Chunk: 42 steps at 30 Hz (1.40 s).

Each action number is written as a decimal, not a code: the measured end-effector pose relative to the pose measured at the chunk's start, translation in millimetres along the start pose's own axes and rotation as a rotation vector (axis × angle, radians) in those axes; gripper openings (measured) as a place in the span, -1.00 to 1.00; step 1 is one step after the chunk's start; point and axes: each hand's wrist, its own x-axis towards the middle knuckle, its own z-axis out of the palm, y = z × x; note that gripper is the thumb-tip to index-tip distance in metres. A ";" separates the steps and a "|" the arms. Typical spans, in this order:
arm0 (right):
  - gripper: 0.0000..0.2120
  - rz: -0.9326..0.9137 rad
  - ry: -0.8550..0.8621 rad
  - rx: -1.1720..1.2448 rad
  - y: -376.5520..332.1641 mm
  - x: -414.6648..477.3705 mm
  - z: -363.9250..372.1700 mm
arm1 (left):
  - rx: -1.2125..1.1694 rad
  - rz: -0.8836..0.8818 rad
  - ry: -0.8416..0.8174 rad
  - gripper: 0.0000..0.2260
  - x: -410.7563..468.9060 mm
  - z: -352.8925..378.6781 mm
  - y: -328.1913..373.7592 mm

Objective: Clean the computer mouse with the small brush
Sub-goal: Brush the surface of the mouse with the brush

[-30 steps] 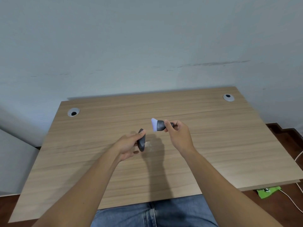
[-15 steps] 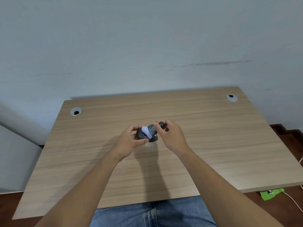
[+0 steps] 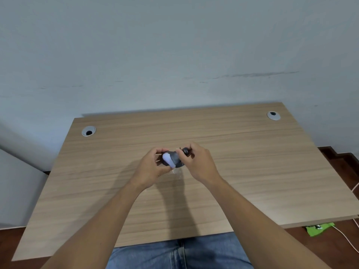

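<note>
- The small brush [image 3: 175, 157] is pinched by the right hand [image 3: 198, 164], its pale bristles laid on the computer mouse [image 3: 179, 165].
- The mouse is gripped by the left hand [image 3: 150, 167], raised above the desk [image 3: 252, 162].
- Brushing is judged under way — short, light strokes are called for next.

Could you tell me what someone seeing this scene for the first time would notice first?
The eye goes to the two hands meeting over the middle of the light wood-grain desk: the left hand cradles a dark computer mouse while the right hand presses a small dark-handled brush with pale bristles against it. Next come the two round grey cable grommets at the desk's far corners, and a bright green object on the floor at right.
</note>
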 end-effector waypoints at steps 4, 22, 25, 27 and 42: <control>-0.68 0.090 0.074 -0.047 18.3 1.9 -7.0 | 0.007 -0.005 0.014 -0.46 -3.1 -6.7 -3.0; -0.75 0.057 0.055 0.106 2.7 -6.0 1.1 | 0.107 -0.032 0.061 -0.49 0.2 -19.7 -2.3; -0.74 0.000 -0.012 0.129 -7.2 -9.7 7.8 | 0.108 -0.011 0.058 -0.51 1.3 -18.0 -1.9; -0.76 0.018 0.014 0.083 -1.5 -5.3 5.5 | 0.091 0.000 0.043 -0.48 0.8 -19.4 -2.4; -0.74 0.054 0.042 -0.069 1.9 16.3 -0.3 | 0.138 0.120 0.030 -0.42 -3.0 -15.7 4.2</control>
